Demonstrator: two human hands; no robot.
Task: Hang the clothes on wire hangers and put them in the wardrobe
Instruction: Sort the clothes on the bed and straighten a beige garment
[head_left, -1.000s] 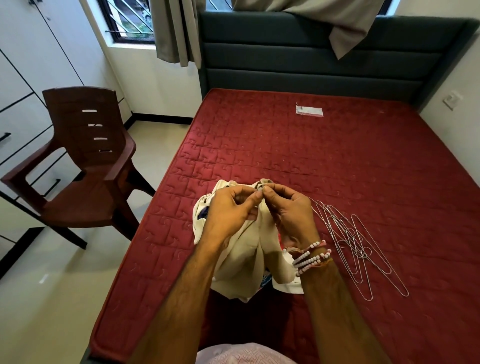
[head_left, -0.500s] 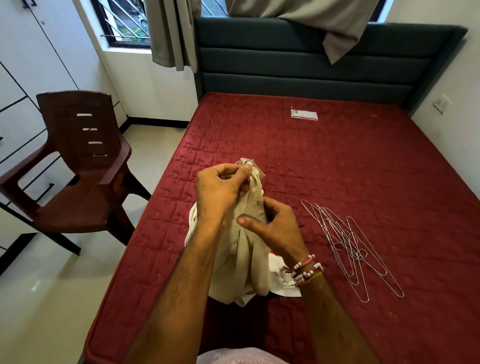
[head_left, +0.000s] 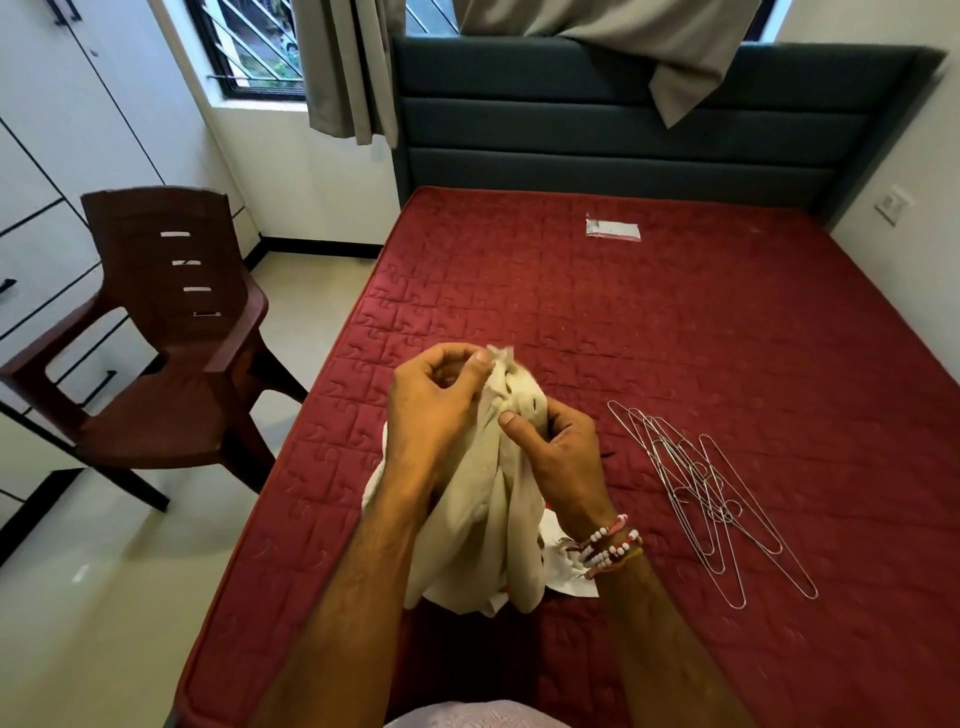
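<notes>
Both hands, left hand (head_left: 436, 410) and right hand (head_left: 558, 457), pinch the cream garment (head_left: 493, 499) at mid-frame, likely finding its collar (wire hangers (head_left: 711, 499) wait lower right).

Left hand (head_left: 431, 410) has risen above right hand (head_left: 561, 452); a second ago both pinched the cream garment (head_left: 493, 499) level, fingertips meeting. Garment top drawn up with left hand. Right hand dropped lower on the cloth, then crept back up, thumb now just under left thumb.
</notes>
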